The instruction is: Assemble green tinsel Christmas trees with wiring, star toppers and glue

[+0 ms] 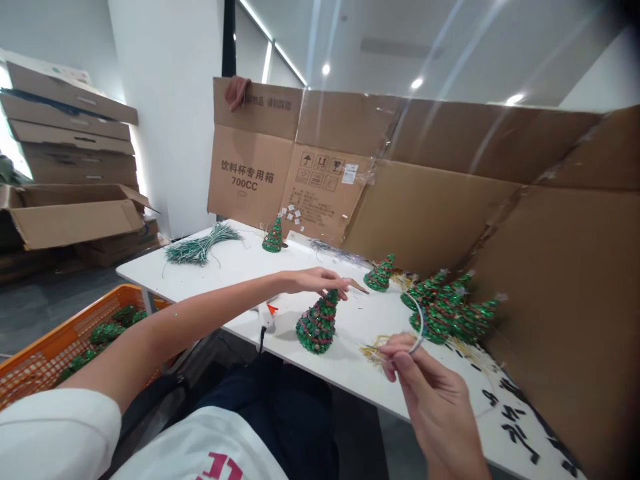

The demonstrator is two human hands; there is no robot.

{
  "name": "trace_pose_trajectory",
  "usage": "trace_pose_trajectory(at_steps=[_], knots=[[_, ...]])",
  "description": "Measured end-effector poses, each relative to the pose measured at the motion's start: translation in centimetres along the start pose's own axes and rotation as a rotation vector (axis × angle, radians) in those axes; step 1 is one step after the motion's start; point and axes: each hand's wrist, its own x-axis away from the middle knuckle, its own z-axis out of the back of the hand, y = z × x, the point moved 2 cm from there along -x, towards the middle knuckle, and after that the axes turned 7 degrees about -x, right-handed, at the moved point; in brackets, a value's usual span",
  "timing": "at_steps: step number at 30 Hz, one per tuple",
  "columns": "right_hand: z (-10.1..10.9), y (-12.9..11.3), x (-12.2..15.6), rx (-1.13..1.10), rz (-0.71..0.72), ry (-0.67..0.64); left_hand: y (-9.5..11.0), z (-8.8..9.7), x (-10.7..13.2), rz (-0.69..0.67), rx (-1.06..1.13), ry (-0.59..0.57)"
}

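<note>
A small green tinsel Christmas tree (317,325) with reddish garland stands upright at the table's front edge. My left hand (323,281) reaches over it, fingers closed around its tip. Just beyond those fingers is a thin brown pointed piece (359,287); whether the hand touches it I cannot tell. My right hand (425,380) pinches a pale, thin wire (421,319) that curves up in a loop. Yellowish strands (373,351) lie on the table beside this hand. A white glue gun (267,317) with an orange part and black cord sits left of the tree.
On the white table (240,280) are a bundle of green wires (203,244), two single trees, and a cluster of trees (450,307). Black pieces (515,427) lie at right. Cardboard (430,207) walls the back, another person's hand (237,92) on top. An orange crate (30,373) stands left.
</note>
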Motion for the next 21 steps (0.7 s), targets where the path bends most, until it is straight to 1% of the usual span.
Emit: trace_pose_trajectory(at_steps=[1,3,7,9,11,15,21], knots=[[0.2,-0.2,0.0,0.011,0.016,0.011,0.0,-0.6,0.6,-0.030,-0.043,-0.021],[0.7,-0.6,0.1,0.032,0.047,0.036,-0.3,-1.4,1.8,-0.078,-0.133,-0.021],[1.3,-1.2,0.4,0.031,0.106,0.111,-1.2,-2.4,3.0,-0.147,-0.247,0.083],[1.4,-1.5,0.8,0.036,0.137,0.140,-1.5,-2.8,3.2,-0.165,-0.272,0.110],[1.3,-1.9,1.1,0.070,0.160,0.136,-1.6,-3.1,3.3,-0.178,-0.298,0.125],[1.1,-2.0,1.3,0.099,0.165,0.123,-1.1,-3.6,3.9,-0.218,-0.366,0.133],[1.0,-0.9,0.9,0.011,0.079,0.220,0.6,-4.0,5.3,-0.292,-0.397,0.170]])
